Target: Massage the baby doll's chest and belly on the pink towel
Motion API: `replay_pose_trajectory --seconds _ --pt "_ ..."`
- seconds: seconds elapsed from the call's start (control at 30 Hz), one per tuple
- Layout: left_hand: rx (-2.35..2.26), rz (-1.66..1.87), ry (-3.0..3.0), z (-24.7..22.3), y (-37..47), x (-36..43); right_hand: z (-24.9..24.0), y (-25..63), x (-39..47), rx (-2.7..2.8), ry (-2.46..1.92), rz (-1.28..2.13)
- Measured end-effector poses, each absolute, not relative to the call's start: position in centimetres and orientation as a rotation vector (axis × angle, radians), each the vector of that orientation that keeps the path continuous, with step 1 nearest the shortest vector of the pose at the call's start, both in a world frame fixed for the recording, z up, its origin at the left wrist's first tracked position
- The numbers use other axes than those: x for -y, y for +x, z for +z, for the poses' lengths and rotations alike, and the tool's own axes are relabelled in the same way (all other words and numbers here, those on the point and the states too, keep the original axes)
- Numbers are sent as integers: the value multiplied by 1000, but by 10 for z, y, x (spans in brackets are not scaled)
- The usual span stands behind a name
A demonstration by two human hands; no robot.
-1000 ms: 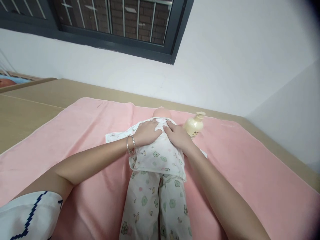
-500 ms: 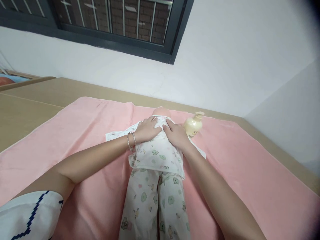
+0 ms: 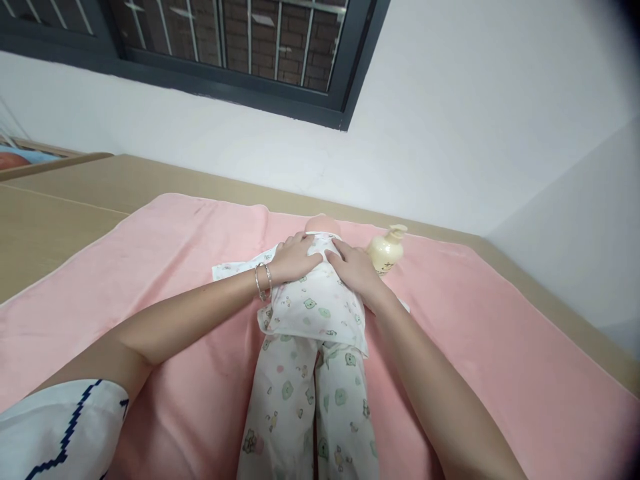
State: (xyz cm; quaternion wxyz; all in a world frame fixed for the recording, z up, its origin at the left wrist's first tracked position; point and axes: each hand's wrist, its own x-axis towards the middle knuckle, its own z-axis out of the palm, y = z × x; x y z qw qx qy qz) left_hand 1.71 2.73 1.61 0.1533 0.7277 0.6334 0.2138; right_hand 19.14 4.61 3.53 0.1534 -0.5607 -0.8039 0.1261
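Observation:
A baby-sized figure, perhaps a doll, lies on a pink blanket (image 3: 190, 233), dressed in a white printed top (image 3: 320, 313) and matching trousers (image 3: 287, 400). Only the rounded pinkish end of its head (image 3: 323, 225) shows at the far end; whether it is a doll I cannot tell for sure. My left hand (image 3: 297, 259), with bracelets (image 3: 263, 280) at the wrist, rests flat on the left of its chest. On the right of the chest lies my right hand (image 3: 354, 268), thumb and fingers spread. Both thumbs point inward, a small gap between them. Neither hand grips anything.
A pale yellow pump bottle (image 3: 387, 251) stands on the blanket just right of my right hand. Beneath is a wooden surface (image 3: 150, 175) against a white wall (image 3: 425, 147). A dark-framed window (image 3: 280, 87) with bars is above.
Almost nothing differs. Both hands stay on the chest, the right forearm has shifted very slightly, and the view has moved a little.

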Motion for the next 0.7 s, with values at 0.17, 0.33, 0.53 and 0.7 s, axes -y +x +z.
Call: replay_pose_trajectory --seconds 0.17,0.33,0.53,0.7 --pt "-1829 599 2088 17 17 -25 39 194 -47 2295 -1614 387" --pt "-1827 601 2090 18 18 -24 36 192 -46 2301 -1633 341" --pt "-1815 564 2064 20 18 -27 28 189 -47 2401 -1618 250" --pt "-1825 566 2072 19 18 -26 26 187 -47 2401 -1660 207"
